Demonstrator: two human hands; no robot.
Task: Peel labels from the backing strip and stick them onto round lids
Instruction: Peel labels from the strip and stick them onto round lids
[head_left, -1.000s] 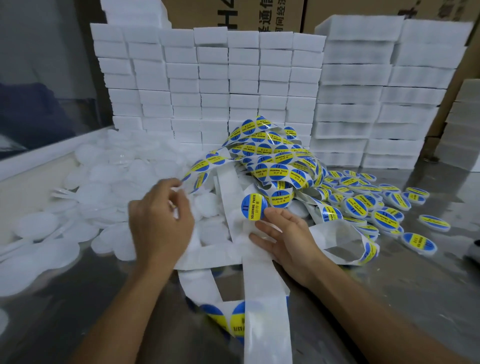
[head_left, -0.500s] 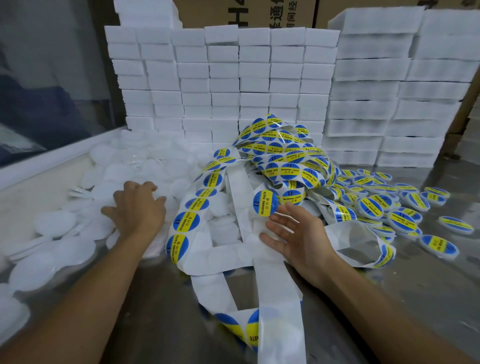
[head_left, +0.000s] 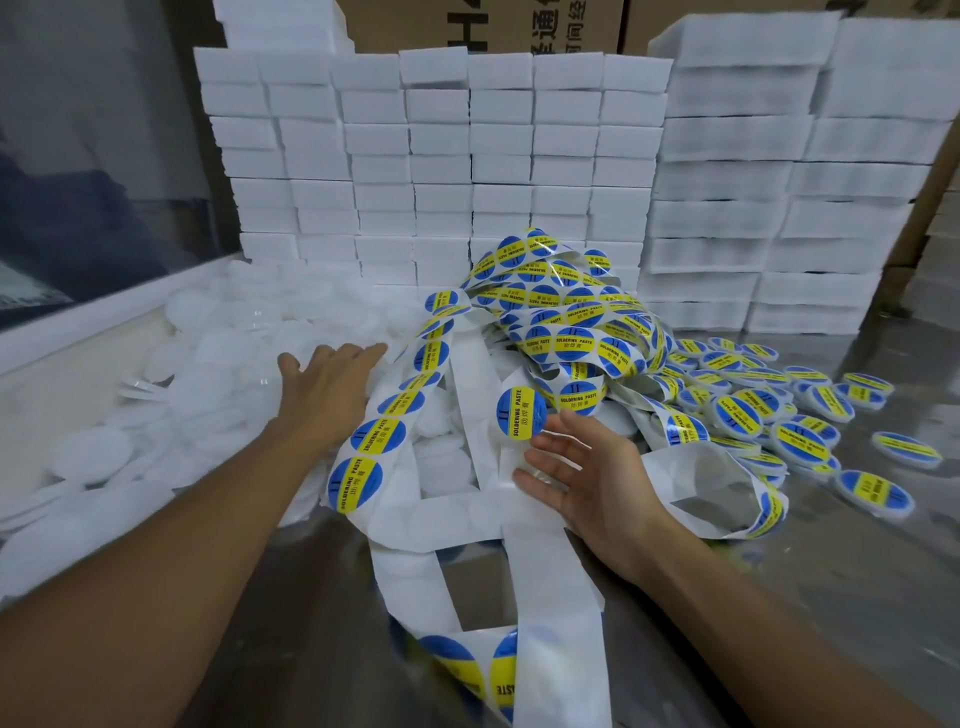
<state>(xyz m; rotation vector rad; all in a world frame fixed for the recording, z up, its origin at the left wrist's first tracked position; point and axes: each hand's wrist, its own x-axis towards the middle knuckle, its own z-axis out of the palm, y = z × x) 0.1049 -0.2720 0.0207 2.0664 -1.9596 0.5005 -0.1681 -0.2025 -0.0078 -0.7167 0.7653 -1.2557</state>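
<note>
A long white backing strip (head_left: 457, 519) winds across the steel table, carrying round blue-and-yellow labels (head_left: 379, 432). Its tangled mass (head_left: 566, 312) lies at centre. One peeled label (head_left: 521, 412) stands stuck to a fingertip of my right hand (head_left: 582, 478), whose fingers are spread and relaxed over the strip. My left hand (head_left: 327, 384) reaches flat, fingers straight, onto the pile of plain white round lids (head_left: 218, 374) at the left. Labelled lids (head_left: 800, 447) lie scattered at the right.
Stacks of white boxes (head_left: 467, 156) wall off the back of the table, with cardboard cartons (head_left: 488, 26) behind them. A white raised edge (head_left: 104, 317) borders the lid pile on the left. Bare steel table (head_left: 857, 597) shows at the front right.
My left hand has let go of the strip near the centre and moved left, then forward onto the white lids, its fingers straightening. My right hand keeps the peeled label on its fingertip.
</note>
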